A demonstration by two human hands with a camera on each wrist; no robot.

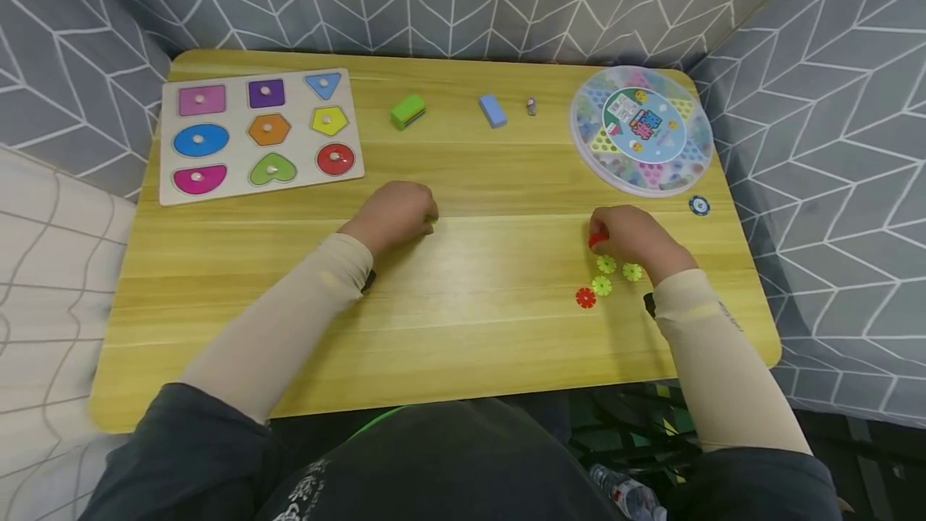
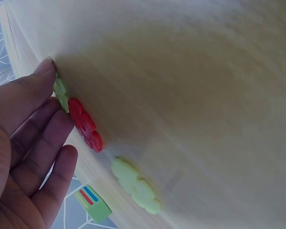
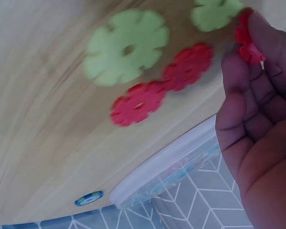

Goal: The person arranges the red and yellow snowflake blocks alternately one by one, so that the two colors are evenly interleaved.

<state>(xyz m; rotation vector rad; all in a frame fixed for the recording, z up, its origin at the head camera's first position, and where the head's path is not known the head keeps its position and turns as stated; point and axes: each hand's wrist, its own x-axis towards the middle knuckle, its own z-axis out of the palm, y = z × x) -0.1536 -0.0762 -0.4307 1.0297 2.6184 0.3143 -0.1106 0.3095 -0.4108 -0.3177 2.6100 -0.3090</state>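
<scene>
The right hand point(image 1: 635, 241) sits low on the table point(image 1: 470, 320), thumb and fingertips pinching a red snowflake disc point(image 1: 597, 241) by its edge; in the right wrist view that disc point(image 3: 248, 38) stands tilted between the fingers, lifted clear of the wood, a hold that keeps its notched rim free. Just beside the hand lie the loose pieces, close enough to reach without shifting the arm: two green discs point(image 1: 606, 264) next to the wrist, a third green one point(image 1: 602, 285) below, and a red disc point(image 1: 585, 297) touching that. Further out, the round lidded tub point(image 1: 641, 132) stands at the far right corner, a small blue token point(image 1: 698, 205) near its rim. Over to the left hand point(image 1: 396, 214): it rests on the bare middle of the table, knuckles up, fingers loosely curled, holding nothing as far as the head view shows. Beyond it, well apart, a shape puzzle board point(image 1: 259, 133), a green block point(image 1: 408, 112) and a blue block point(image 1: 493, 110) line the far edge.
</scene>
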